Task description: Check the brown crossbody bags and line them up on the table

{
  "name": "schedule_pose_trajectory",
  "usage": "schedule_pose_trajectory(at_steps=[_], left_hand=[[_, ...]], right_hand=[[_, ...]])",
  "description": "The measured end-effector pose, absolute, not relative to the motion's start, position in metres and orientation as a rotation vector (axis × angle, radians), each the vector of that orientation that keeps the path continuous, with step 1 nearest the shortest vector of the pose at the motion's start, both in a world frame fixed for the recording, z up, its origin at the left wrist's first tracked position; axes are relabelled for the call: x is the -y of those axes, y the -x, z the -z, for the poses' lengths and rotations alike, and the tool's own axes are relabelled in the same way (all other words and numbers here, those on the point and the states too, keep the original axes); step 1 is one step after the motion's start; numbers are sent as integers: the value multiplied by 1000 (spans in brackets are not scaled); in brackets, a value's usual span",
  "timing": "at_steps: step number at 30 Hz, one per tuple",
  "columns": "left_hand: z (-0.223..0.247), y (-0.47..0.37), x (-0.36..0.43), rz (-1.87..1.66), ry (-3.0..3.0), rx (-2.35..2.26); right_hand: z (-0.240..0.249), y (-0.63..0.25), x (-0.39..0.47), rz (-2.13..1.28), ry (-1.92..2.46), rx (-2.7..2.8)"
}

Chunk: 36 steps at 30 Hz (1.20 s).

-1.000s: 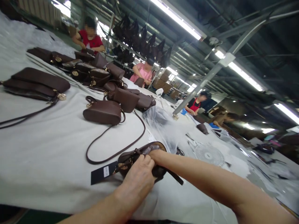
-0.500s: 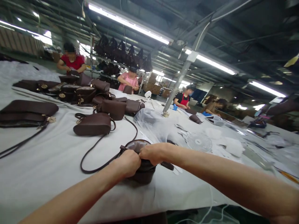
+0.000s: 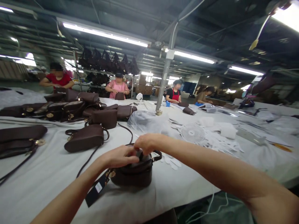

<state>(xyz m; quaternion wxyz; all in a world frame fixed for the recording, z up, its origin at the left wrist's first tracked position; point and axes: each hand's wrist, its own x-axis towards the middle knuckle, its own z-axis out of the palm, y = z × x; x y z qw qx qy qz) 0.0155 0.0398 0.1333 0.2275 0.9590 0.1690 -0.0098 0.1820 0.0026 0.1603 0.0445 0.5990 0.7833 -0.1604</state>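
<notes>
A small dark brown handbag [image 3: 133, 178] stands upright on the white-covered table right in front of me. My left hand [image 3: 123, 156] is at the left of its top, thumb along the front and fingers bent over the rim. My right hand [image 3: 146, 143] reaches down from above, its thumb and fingers closed at the opening on a dark part of the bag. Exactly what the fingertips pinch is hidden. A short handle [image 3: 158, 156] sticks out on the right side. From the left side hang a round gold charm [image 3: 112, 174] and a black tag [image 3: 95, 191] with a white label.
Another brown handbag [image 3: 85, 138] lies behind, near a pile of bags [image 3: 56, 109]. One more bag [image 3: 21, 140] is at far left. Clear plastic [image 3: 146, 122], a metal post [image 3: 164, 81], a white fan [image 3: 192, 133] and white scraps [image 3: 219, 144] are beyond. Several people work across the table.
The handbag has turned, so its charm and black tag now show at the left. My left hand has opened from a fist-like grip to a flatter hold; the camera has swung slightly right.
</notes>
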Motion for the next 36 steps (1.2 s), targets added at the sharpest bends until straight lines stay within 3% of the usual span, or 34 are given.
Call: schedule_pose_trajectory(at_steps=[4,10,21,24,28,31,34,36], left_hand=[[-123,-20,-39,-359,-2753,-700],[-94,-29,-31,-554,-2820,-904],[-90,-25,-31,-630,-2853,-1343],[-90,-25,-38,-642,-2752,-1450],[-88,-19,-41,-698,-2756,-1257],[-83,-14,-26,-992,-2774,-1179],[-77,-12,2,-1475,-2747,-965],[-71,-16,21,-1613,-2787,-661]], right_hand=[[-190,-191,17,541,-1810,-2457],[-155,-192,21,1119,-1987,-2759],[-70,-205,74,751,-2607,-2650],[-57,-201,79,835,-2733,-2706],[-40,-208,89,1202,-2886,-2582],[-31,-210,97,1290,-2961,-2562],[-30,-202,100,1180,-3068,-2730],[-30,-194,99,964,-3162,-2827]])
